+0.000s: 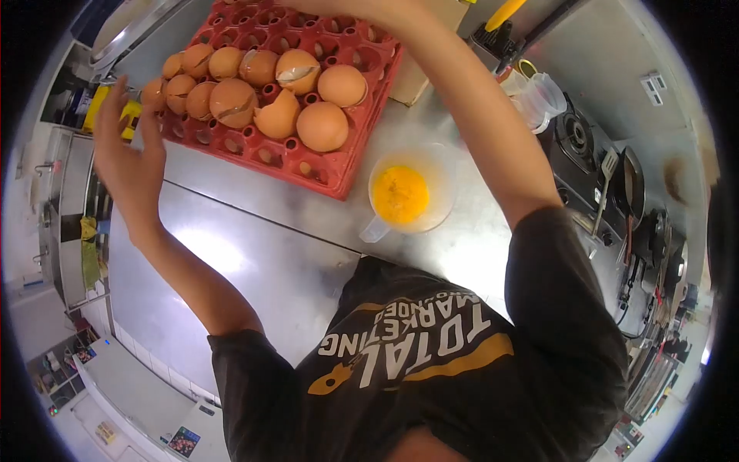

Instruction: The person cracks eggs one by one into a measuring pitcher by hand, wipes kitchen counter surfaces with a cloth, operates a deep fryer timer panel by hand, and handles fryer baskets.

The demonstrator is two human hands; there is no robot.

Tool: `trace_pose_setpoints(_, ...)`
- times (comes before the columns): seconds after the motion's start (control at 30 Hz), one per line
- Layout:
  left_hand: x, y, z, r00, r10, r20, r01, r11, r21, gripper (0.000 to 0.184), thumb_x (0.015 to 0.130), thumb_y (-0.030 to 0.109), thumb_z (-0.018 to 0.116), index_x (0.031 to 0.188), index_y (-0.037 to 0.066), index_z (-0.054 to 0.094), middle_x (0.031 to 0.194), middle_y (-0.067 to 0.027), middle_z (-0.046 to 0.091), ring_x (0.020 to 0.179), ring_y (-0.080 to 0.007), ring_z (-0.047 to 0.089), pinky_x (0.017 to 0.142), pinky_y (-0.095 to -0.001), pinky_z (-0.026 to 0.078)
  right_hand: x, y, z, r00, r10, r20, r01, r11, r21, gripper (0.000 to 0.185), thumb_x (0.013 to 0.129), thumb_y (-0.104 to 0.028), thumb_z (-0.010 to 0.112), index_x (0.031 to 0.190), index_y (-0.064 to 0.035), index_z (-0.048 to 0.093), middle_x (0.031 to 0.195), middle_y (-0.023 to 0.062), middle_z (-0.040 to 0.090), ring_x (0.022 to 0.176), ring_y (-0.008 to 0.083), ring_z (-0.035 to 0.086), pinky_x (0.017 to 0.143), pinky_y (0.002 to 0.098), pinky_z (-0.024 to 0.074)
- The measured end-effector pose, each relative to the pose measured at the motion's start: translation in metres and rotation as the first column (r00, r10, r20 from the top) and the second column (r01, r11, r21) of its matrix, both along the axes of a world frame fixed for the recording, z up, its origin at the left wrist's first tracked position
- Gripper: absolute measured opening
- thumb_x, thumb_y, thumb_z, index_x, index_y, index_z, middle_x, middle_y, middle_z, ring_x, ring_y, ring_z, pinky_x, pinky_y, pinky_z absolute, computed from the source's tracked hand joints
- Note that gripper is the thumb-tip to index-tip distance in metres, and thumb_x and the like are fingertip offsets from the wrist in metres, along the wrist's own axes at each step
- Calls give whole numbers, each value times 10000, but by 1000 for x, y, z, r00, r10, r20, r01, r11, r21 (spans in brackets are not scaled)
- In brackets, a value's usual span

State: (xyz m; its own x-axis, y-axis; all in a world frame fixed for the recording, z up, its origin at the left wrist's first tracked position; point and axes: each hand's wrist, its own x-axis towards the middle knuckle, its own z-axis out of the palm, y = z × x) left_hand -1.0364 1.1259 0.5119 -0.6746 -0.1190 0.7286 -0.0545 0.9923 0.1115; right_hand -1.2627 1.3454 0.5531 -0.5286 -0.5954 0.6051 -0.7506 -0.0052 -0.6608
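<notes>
Should the red tray (322, 179) be nudged by the left hand (131, 165), spread open and apparently empty just to its left, cracked shells (232, 104) could be toppled; the right hand's (327, 5) grip, cropped beyond, cannot be told.

Left hand (129, 165): held with fingers spread beside red tray (327, 171), upper left | Right hand (339, 6): extended over tray, partly cut off by top edge | Eggs (322, 127), cracked shells (277, 116): seated in tray | Handled jug (441, 189): yellow liquid (400, 195) contained, placed on metal counter (262, 254), centre
</notes>
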Motion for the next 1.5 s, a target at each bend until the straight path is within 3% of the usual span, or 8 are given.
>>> trace_pose_setpoints(0.13, 36, 55, -14, 879, -37, -475, 69, 996, 50, 252, 972, 21, 732, 1212, -56, 719, 1143, -187, 751, 970, -295, 753, 830, -333, 604, 64, 133, -24, 875, 62, 481, -87, 996, 29, 400, 1056, -290, 688, 1317, 13, 692, 1141, 159, 783, 1014, 237, 773, 909, 368, 615)
trace_pose_setpoints(0.27, 71, 166, -47, 819, -396, -416, 501, 846, 182, 218, 879, -4, 714, 1089, -59, 733, 993, -175, 722, 804, -327, 696, 706, -393, 582, 141, 221, -91, 704, -8, 711, 43, 999, -32, 513, 1002, -31, 748, 1473, 31, 554, 1280, 143, 715, 1088, 221, 748, 981, 355, 614)
trace_pose_setpoints(0.37, 57, 218, -91, 808, -577, -119, 566, 705, 427, 250, 830, 50, 767, 1076, 10, 743, 1027, -142, 700, 845, -330, 691, 733, -421, 568, 183, 253, -146, 707, -151, 691, 212, 977, -3, 510, 946, -64, 831, 1412, -9, 631, 1297, 128, 710, 1173, 204, 717, 973, 342, 607)
trace_pose_setpoints(0.53, 49, 255, -148, 696, -710, 105, 593, 652, 474, 213, 846, 62, 771, 1052, 27, 731, 1032, -133, 691, 943, -340, 687, 805, -444, 550, 229, 269, -165, 841, -535, -86, 541, 833, 114, 529, 871, -39, 866, 1362, 13, 676, 1301, 204, 689, 1132, 321, 727, 943, 387, 603)
trace_pose_setpoints(1.03, 43, 268, -152, 702, -693, 161, 484, 631, 606, 289, 903, 49, 744, 1178, -29, 700, 1116, -202, 709, 993, -384, 706, 871, -453, 571, 246, 266, -214, 823, -569, 6, 563, 816, 131, 520, 881, -40, 851, 1376, -24, 690, 1279, 178, 693, 1122, 331, 729, 915, 388, 629)
trace_pose_setpoints(1.13, 29, 274, -136, 645, -757, 106, 401, 453, 796, 338, 921, 85, 749, 1241, -12, 705, 1153, -189, 713, 1002, -356, 724, 865, -419, 595, 231, 266, -198, 790, -471, 392, 499, 866, 36, 480, 970, -105, 808, 1410, 12, 658, 1246, 160, 706, 1063, 261, 750, 873, 346, 640)
trace_pose_setpoints(1.2, 14, 272, -130, 579, -815, 16, 419, 315, 851, 398, 939, 88, 753, 1321, -5, 689, 1207, -171, 733, 1030, -280, 750, 882, -371, 608, 206, 269, -194, 520, -130, 844, 291, 956, -32, 477, 1048, -183, 744, 1448, 44, 615, 1151, 132, 725, 974, 190, 749, 831, 304, 638)
trace_pose_setpoints(1.5, -19, 256, -149, 530, -845, -76, 204, 40, 978, 354, 995, 26, 748, 1333, -39, 667, 1172, -93, 760, 1046, -148, 727, 943, -307, 590, 183, 257, -168, 789, -221, 574, 225, 972, 65, 450, 956, -159, 832, 1320, 45, 666, 1056, 118, 747, 876, 162, 740, 778, 300, 613)
